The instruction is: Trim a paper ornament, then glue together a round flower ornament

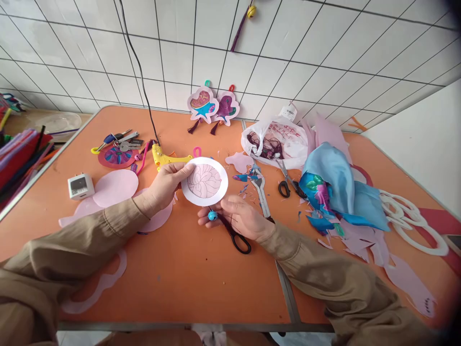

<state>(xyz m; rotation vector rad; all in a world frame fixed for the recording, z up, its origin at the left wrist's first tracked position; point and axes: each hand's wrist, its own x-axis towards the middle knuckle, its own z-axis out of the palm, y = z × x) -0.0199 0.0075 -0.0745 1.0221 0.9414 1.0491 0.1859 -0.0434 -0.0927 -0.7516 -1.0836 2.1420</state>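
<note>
My left hand point(166, 186) pinches the left edge of a white paper disc point(204, 182) with a pink flower drawn on it, held above the orange table point(180, 269). Just below the disc, my right hand point(239, 218) is closed round a small blue bell point(212, 216) and its dark tassel. Black-handled scissors point(236, 237) lie under the right hand. A yellow glue gun point(166, 158) rests just behind my left hand.
Pink paper cut-outs point(115, 187) and a white charger point(80, 185) lie at left, keys point(120, 140) behind. Two finished heart ornaments point(212, 105) lean on the tiled wall. A plastic bag point(275, 142), second scissors point(288, 182), blue cloth point(334, 192) and white rings point(414, 221) crowd the right.
</note>
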